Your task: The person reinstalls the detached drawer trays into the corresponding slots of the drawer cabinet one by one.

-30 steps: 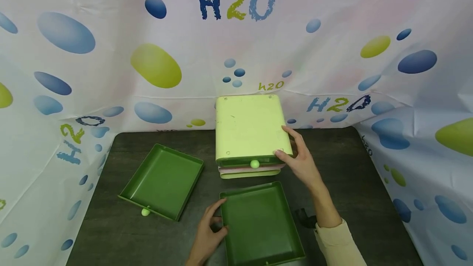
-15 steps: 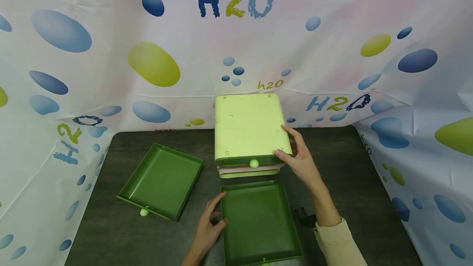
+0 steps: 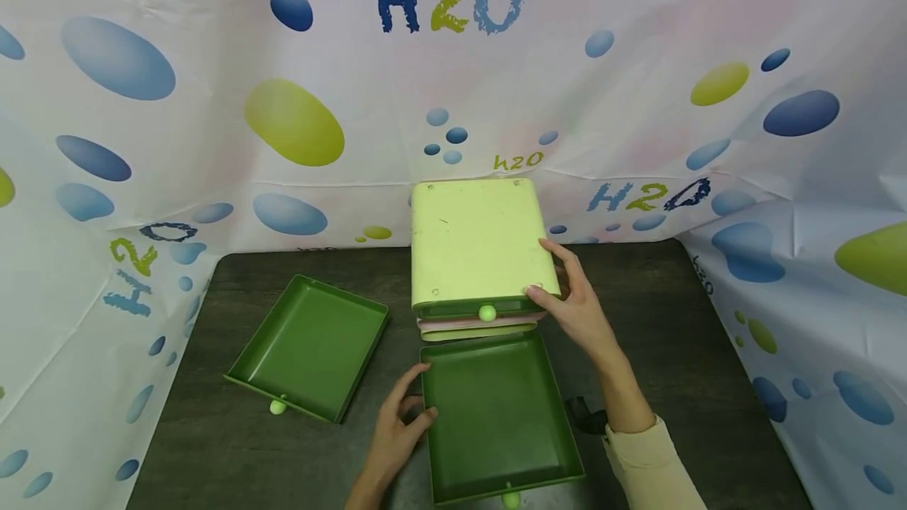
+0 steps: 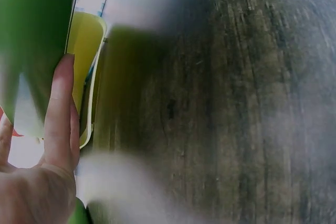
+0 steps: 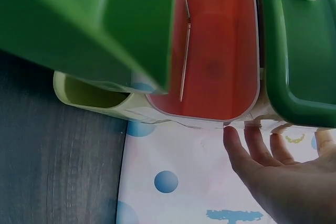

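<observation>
A green drawer (image 3: 499, 415) with a light-green knob is raised in front of a small drawer cabinet (image 3: 482, 242). My left hand (image 3: 397, 427) grips this drawer by its left wall, fingers and thumb along the side. The cabinet has a pale yellow-green top and a green drawer in its upper slot. Below that, the right wrist view shows a red middle compartment (image 5: 223, 51) and a yellow-green bottom one (image 5: 92, 92), both open at the front. My right hand (image 3: 577, 313) rests against the cabinet's right side, thumb at the top front corner and fingers spread.
A second green drawer (image 3: 312, 349) lies askew on the dark wooden table (image 3: 680, 384), left of the cabinet. A black object (image 3: 586, 417) shows beside my right wrist. A printed white cloth (image 3: 368, 179) hangs close behind the cabinet and at both sides.
My left hand has brought the green drawer closer to the cabinet's front, and its knob has come into the head view. My right hand has stayed at the cabinet's side.
</observation>
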Tool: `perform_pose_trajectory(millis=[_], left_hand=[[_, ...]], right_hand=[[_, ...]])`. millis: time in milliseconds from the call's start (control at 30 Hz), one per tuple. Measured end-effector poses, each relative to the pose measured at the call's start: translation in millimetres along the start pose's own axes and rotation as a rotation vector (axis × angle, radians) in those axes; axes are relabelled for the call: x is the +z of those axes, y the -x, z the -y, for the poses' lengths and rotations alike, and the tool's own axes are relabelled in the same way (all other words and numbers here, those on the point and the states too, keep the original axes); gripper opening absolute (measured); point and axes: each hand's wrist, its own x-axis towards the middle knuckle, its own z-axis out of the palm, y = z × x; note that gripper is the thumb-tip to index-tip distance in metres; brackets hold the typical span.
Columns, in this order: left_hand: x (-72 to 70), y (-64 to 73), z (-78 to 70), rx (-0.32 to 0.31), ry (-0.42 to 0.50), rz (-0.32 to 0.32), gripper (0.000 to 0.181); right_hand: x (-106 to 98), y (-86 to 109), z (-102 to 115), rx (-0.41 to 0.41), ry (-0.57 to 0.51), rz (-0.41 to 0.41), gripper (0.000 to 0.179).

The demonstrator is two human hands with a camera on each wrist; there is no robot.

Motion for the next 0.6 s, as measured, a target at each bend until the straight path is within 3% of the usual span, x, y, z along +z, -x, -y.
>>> perform_pose_trajectory(millis=[133, 367, 600], left_hand=[[-1.0, -2.9, -0.6, -0.007, 0.003, -0.016, 0.062], [-2.8, -5.2, -4.9, 0.050, -0.018, 0.001, 0.059], [0.0, -6.8, -10.8, 0.027, -0.021, -0.038, 0.059]], right_hand=[[0, 0.0, 1, 0.005, -0.006, 0.004, 0.072], [-1, -0.5, 0, 0.004, -0.007, 0.004, 0.072], [-1, -1.3, 1, 0.008, -0.013, 0.010, 0.072]])
